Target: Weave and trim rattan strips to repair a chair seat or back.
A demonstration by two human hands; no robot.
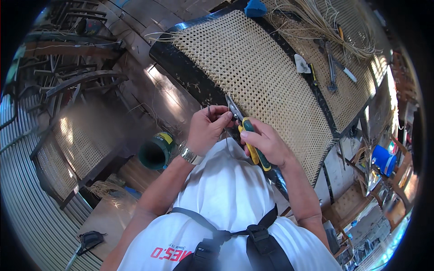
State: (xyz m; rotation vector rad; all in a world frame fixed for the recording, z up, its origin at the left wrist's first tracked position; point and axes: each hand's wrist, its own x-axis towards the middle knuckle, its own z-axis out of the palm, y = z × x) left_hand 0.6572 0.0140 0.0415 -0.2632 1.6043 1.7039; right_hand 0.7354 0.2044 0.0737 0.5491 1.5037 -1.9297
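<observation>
My right hand [266, 142] is wrapped round a pair of pliers with yellow and green handles [253, 156]. Their metal jaws [232, 107] point away from me, at the border where woven cane webbing [253, 58] meets a dark wooden frame [181, 67]. Just left of the jaws, my left hand [209, 128] is closed, thumb pressed to fingers. Thin dark bits show around those fingertips, too small to name. A metal-band watch [190, 153] circles my left wrist.
Loose cane strands [316, 22], a hammer-like tool [332, 67] and a white-ended tool [349, 74] lie on the far webbing. Left of me stand a green container [156, 151] and another caned piece [68, 149]. Wooden frame parts [86, 81] pile up at far left; a blue container [384, 160] is at right.
</observation>
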